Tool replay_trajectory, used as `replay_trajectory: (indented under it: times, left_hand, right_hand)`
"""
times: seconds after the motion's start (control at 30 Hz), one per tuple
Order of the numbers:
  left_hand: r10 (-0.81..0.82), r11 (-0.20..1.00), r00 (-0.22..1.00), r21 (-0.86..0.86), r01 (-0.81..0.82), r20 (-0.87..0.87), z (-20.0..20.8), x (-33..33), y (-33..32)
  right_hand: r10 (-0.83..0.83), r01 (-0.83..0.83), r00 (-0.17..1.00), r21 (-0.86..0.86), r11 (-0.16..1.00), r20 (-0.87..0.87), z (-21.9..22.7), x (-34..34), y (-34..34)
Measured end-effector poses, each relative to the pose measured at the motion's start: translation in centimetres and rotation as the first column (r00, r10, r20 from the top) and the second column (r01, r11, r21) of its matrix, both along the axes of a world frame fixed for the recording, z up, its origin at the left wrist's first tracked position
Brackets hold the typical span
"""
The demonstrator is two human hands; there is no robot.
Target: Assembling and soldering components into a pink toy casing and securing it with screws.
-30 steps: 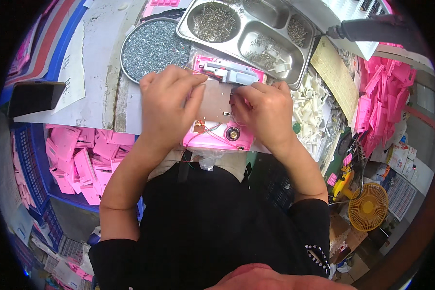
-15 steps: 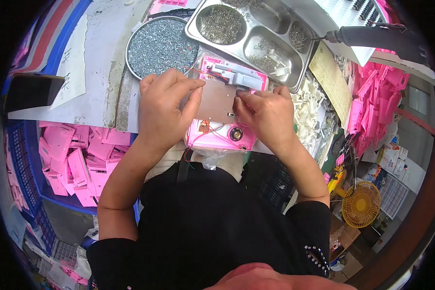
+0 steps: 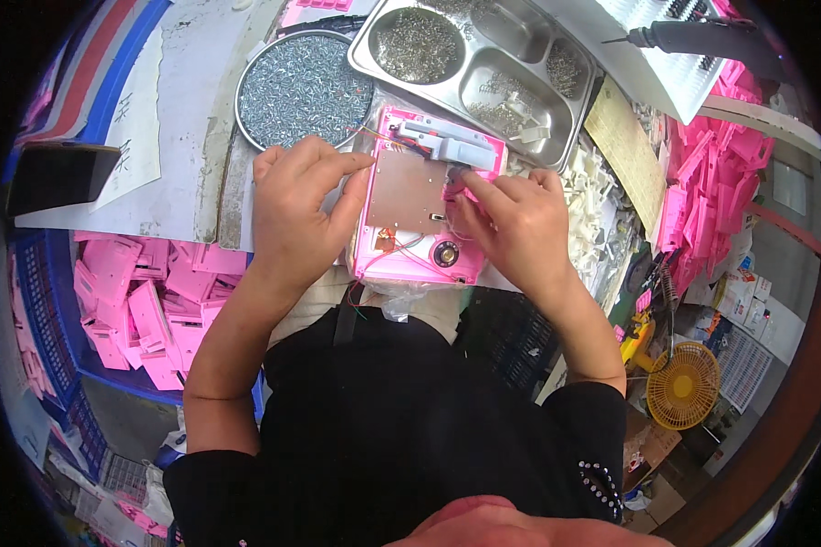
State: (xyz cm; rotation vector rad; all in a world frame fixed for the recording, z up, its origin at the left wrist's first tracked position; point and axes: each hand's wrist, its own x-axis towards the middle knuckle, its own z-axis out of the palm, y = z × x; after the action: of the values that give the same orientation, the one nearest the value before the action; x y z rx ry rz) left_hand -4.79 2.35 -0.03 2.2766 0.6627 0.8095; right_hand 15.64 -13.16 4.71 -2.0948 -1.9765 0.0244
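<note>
Head view | brown board (image 3: 406, 193) lying in pink case (image 3: 401, 267) on counter (image 3: 184, 128) | left hand (image 3: 303, 211) loosely open beside board | right hand (image 3: 523, 221) at opposite edge, cannot tell whether gripping

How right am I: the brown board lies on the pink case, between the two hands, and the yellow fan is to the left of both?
Not quite: the yellow fan is to the right of the left hand and right hand, as the head view shows. The brown board does lie on the pink case, between them.
</note>
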Motion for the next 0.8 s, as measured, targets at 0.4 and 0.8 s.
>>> replay_trajectory:
  times: [0.4, 0.8]
  left_hand:
    - [-0.034, 0.999, 0.999, -0.023, 0.034, 0.014, -0.2, 1.0, -0.5]
    - [-0.092, 0.996, 0.995, -0.018, 0.092, 0.042, -0.2, 1.5, -1.2]
  right_hand:
    - [0.183, -0.177, 0.976, -0.053, 0.983, 0.115, -0.9, 0.5, -0.4]
    - [0.039, -0.04, 0.98, -0.001, 0.999, -0.196, -0.4, 2.7, 0.2]
